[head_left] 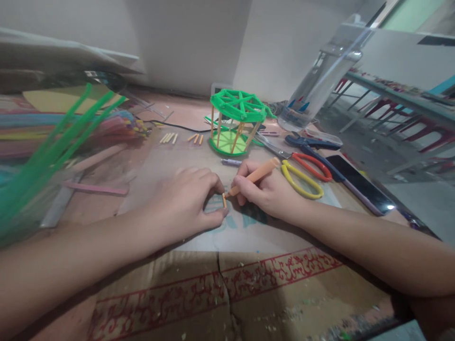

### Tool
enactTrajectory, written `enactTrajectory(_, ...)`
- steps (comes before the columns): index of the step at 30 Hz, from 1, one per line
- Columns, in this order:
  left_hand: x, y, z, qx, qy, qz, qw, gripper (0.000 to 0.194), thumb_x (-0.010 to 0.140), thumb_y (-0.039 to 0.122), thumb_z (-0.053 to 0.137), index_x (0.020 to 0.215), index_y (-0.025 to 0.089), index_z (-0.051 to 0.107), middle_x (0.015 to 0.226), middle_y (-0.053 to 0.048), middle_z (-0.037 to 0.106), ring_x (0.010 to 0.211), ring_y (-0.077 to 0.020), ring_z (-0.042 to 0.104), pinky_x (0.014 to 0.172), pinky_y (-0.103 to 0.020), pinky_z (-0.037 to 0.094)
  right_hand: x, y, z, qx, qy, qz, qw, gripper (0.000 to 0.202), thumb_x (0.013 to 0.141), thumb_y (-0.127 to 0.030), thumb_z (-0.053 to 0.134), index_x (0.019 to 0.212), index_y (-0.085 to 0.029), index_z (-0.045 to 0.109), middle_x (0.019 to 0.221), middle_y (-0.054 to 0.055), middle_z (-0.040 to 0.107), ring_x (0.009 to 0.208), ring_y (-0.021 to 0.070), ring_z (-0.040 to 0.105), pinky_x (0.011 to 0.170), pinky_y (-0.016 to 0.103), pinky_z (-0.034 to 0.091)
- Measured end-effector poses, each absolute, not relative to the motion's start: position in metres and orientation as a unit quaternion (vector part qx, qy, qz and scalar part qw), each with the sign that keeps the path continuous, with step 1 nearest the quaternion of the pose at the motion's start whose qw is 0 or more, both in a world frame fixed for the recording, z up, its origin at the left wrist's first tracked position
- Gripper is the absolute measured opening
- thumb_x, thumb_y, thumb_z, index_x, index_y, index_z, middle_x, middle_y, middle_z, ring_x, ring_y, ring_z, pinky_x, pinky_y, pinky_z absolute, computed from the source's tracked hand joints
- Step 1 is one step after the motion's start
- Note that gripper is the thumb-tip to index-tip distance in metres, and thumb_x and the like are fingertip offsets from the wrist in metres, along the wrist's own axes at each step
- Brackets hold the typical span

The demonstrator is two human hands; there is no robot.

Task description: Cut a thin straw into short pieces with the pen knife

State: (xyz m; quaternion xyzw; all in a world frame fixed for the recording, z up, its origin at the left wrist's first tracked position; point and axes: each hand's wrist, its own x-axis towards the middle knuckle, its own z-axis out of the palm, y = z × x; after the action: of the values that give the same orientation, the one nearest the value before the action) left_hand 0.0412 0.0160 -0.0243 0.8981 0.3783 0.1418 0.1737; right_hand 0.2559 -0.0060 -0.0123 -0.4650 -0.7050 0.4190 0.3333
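Between the thumb and fingertip of my left hand point(188, 199) is a short orange stick point(224, 201), pinched at its ends just above a white sheet point(199, 239). My right hand point(265, 192) grips an orange marker point(261, 171), whose tip touches or nearly touches the stick. Behind the hands stands a green round frame point(241, 106) on thin orange posts over a green base. Several pale sticks point(168, 138) and a few orange sticks point(196, 139) lie to its left. A purple pen point(231, 162) rests just beyond my fingers.
Scissors with red and yellow handles point(302, 182), blue pliers point(313, 147) and a phone point(355, 180) lie on the right. A clear bottle point(309, 85) leans behind them. At left are blurred green strips point(71, 142), a pink strip point(95, 188) and colored bundles point(117, 125). Red-patterned cardboard point(213, 293) lies in front.
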Motion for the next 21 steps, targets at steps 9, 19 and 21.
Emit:
enactTrajectory(9, 0.0414, 0.0171, -0.0259, 0.895, 0.386, 0.145, 0.172, 0.025, 0.081, 0.043, 0.071, 0.097, 0.024, 0.067, 0.094, -0.004, 0.072, 0.091, -0.0283, 0.064, 0.084, -0.043, 0.044, 0.2561, -0.0058, -0.0124, -0.471, -0.714, 0.394, 0.336, 0.023, 0.1, -0.035, 0.061, 0.083, -0.022, 0.052, 0.063, -0.003, 0.065, 0.06, 0.0128, 0.062, 0.059, 0.026, 0.046)
enactTrajectory(19, 0.0455, 0.0151, -0.0243, 0.893, 0.396, 0.137, 0.166, 0.022, 0.083, 0.043, 0.068, 0.091, 0.023, 0.064, 0.091, -0.005, 0.068, 0.09, -0.0301, 0.063, 0.082, -0.044, 0.043, 0.2562, -0.006, -0.0109, -0.464, -0.725, 0.384, 0.334, 0.021, 0.099, -0.031, 0.06, 0.081, -0.022, 0.052, 0.062, -0.003, 0.065, 0.058, 0.0124, 0.061, 0.056, 0.024, 0.045)
enactTrajectory(21, 0.0459, 0.0143, -0.0239, 0.893, 0.397, 0.133, 0.164, 0.02, 0.082, 0.042, 0.068, 0.09, 0.023, 0.063, 0.092, -0.006, 0.069, 0.091, -0.0303, 0.063, 0.083, -0.045, 0.044, 0.2563, -0.0063, -0.0104, -0.465, -0.728, 0.381, 0.331, 0.022, 0.098, -0.03, 0.06, 0.079, -0.023, 0.051, 0.062, -0.003, 0.065, 0.059, 0.0125, 0.061, 0.057, 0.024, 0.046)
